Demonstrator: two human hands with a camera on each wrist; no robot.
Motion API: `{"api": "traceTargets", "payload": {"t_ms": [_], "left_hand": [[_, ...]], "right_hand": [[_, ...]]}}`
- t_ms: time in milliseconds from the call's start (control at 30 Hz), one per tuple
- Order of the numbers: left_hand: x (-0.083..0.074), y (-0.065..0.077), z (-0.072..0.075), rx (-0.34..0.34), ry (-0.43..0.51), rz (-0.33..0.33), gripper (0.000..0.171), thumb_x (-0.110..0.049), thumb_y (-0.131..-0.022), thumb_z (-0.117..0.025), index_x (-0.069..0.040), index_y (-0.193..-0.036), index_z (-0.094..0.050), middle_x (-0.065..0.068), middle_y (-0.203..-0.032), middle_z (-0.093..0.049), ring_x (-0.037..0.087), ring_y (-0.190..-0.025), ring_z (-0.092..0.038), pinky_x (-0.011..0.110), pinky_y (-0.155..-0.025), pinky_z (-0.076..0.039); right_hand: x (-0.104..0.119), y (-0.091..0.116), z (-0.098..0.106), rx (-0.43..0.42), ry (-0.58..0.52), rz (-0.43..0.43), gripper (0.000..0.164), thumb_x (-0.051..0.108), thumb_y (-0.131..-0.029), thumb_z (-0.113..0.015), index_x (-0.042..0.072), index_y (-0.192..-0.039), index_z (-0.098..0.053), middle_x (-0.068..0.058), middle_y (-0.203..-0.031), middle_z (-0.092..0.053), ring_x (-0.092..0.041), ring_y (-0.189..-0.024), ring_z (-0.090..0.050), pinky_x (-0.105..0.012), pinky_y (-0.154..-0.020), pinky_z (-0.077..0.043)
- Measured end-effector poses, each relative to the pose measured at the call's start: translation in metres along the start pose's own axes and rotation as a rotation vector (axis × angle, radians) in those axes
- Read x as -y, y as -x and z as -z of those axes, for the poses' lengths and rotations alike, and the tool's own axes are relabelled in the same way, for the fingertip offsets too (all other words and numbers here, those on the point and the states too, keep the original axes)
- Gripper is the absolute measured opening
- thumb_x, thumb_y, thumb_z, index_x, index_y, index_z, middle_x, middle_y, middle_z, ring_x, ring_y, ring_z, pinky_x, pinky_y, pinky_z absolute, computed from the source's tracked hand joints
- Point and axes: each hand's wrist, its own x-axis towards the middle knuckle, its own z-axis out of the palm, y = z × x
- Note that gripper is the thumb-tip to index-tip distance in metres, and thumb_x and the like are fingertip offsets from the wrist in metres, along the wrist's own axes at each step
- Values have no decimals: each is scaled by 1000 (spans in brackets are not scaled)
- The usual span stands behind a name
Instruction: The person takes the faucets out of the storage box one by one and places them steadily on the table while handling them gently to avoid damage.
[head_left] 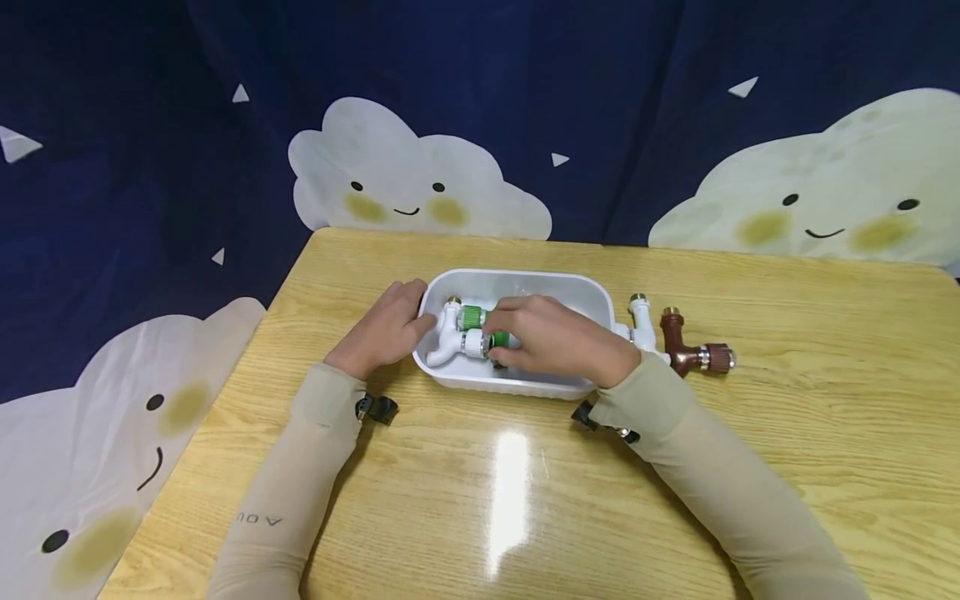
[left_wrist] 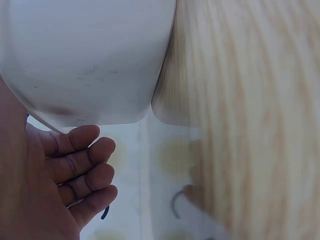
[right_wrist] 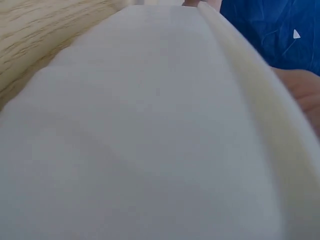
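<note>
A white plastic tub [head_left: 517,385] stands on the wooden table. My left hand [head_left: 386,329] holds its left end, thumb over the rim; in the left wrist view the fingers [left_wrist: 80,170] curl by the outer wall. Inside lie a white tap [head_left: 448,340] with a ribbed white knob and a green ribbed knob [head_left: 472,317] whose body is mostly hidden. My right hand [head_left: 551,337] reaches into the tub, its fingers and thumb round a green-banded tap part [head_left: 500,339], largely covered by the hand. In the right wrist view the tub's outer wall [right_wrist: 150,125] fills most of the picture.
Right of the tub, on the table [head_left: 825,400], lie a white tap [head_left: 642,322] and a dark brown tap [head_left: 678,350] with a brass end, close together. A dark blue curtain [head_left: 585,92] with cloud prints hangs behind the table's back edge.
</note>
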Motion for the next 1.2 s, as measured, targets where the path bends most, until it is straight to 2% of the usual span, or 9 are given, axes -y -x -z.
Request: {"api": "traceTargets", "payload": {"t_ms": [133,400,800,1000,1200], "left_hand": [[0,-1,0,2,3,1,39,-28,-99,-45,-1,-125,-57,15,-112,-63,30,-103,-50,44,-93,-43],[-1,-1,1,-7,30,5,39,-26,-97,-47,0,-125,-57,16,-112,-64,30,-104,-51,45,-93,-44],[0,0,0,-2,32,1,39,-26,-98,-48,0,-125,-56,16,-110,-63,30,-104,-51,45,-92,-44],[0,-1,0,3,34,8,40,-26,-98,-47,0,-127,-56,17,-112,-62,30,-104,-51,45,-93,-44],[0,-1,0,1,36,14,39,-26,-98,-47,0,-125,-56,16,-111,-62,30,-104,-51,45,-92,-44]], "right_hand": [[-1,-1,-4,18,5,-14,22,20,-91,-77,9,-110,-76,-7,-112,-75,-19,-103,-72,-37,-90,-58],[-3,-1,-7,42,12,-40,18,20,-93,-75,11,-108,-78,-5,-112,-75,-16,-102,-71,-36,-89,-59],[-6,0,-13,67,-9,-57,22,22,-93,-74,10,-111,-78,-4,-112,-75,-15,-101,-71,-37,-91,-58],[-7,0,-14,80,-8,-46,24,22,-93,-73,9,-112,-78,-5,-111,-76,-16,-101,-71,-37,-92,-58],[-8,0,-19,77,7,-14,20,20,-93,-74,8,-108,-79,-5,-106,-75,-16,-94,-68,-35,-88,-57]]}}
